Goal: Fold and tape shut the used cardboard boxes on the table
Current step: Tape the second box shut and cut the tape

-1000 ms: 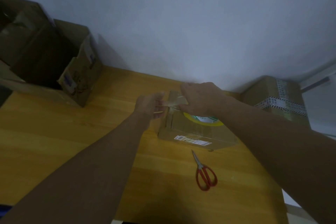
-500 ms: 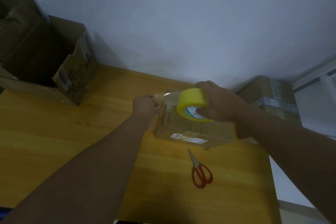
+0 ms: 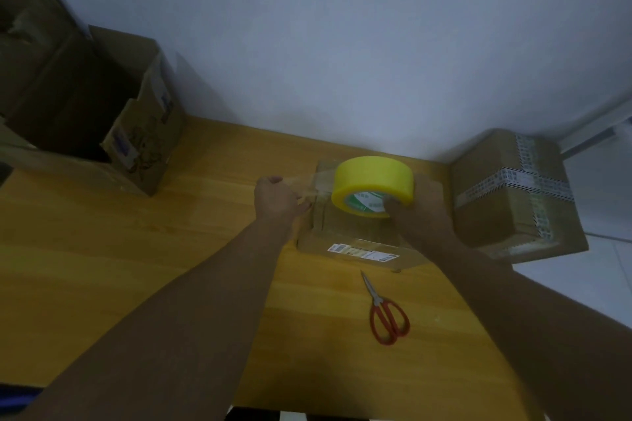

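Dim, bluish cast, soft focus, wide-angle bending at edges

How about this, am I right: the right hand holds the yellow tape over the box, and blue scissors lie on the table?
Not quite. The head view shows the scissors are red, not blue. The right hand holds the yellow tape over the box, and red scissors lie on the table.

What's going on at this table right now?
A person is taping a small box shut. The right hand holds the yellow tape roll over it; the left hand pinches the end of the strip. Scissors lie on the table. The box at right is already taped; the big box at left stands open.
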